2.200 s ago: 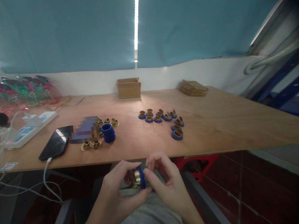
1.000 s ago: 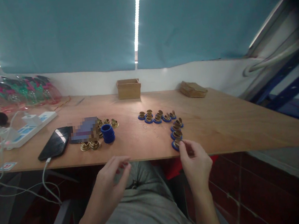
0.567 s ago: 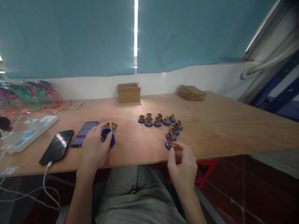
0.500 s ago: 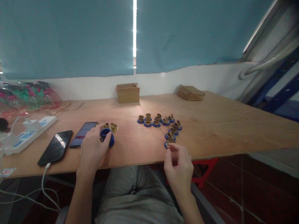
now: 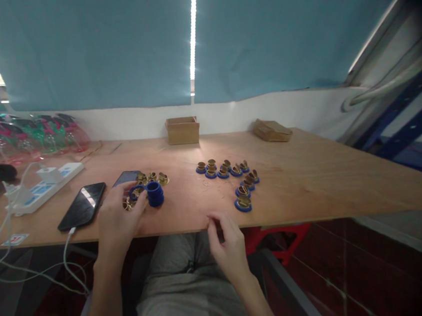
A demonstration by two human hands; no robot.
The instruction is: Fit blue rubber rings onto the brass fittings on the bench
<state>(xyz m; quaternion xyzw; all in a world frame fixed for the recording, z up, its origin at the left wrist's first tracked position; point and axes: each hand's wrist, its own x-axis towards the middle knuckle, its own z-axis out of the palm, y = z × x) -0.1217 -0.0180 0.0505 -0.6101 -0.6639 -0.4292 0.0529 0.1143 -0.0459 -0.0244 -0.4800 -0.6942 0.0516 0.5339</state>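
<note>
My left hand (image 5: 117, 215) is closed, with a blue ring (image 5: 136, 190) between thumb and fingers. Right beside its fingertips stands a short stack of blue rings (image 5: 155, 195). Several loose small brass caps with flaps (image 5: 163, 178) lie around and behind that hand. My right hand (image 5: 228, 244) is at the table's front edge, thumb and forefinger pinched together; whether anything tiny is in the pinch I cannot make out. To its right sits a brass cap with a blue ring around its base (image 5: 243, 204), the nearest of several such pieces (image 5: 223, 171) forming a bent row.
Thin light scraps (image 5: 212, 185) lie mid-table. Left are two phones (image 5: 82, 206), one cabled, and a white power strip (image 5: 50, 187). Behind stand a small cardboard box (image 5: 183, 131), a brown paper packet (image 5: 271, 130) and bagged bottles (image 5: 24, 140).
My right hand has drawn back left from the nearest blue-based brass piece. My left hand has shifted left off the stack, taking a blue ring with it.
</note>
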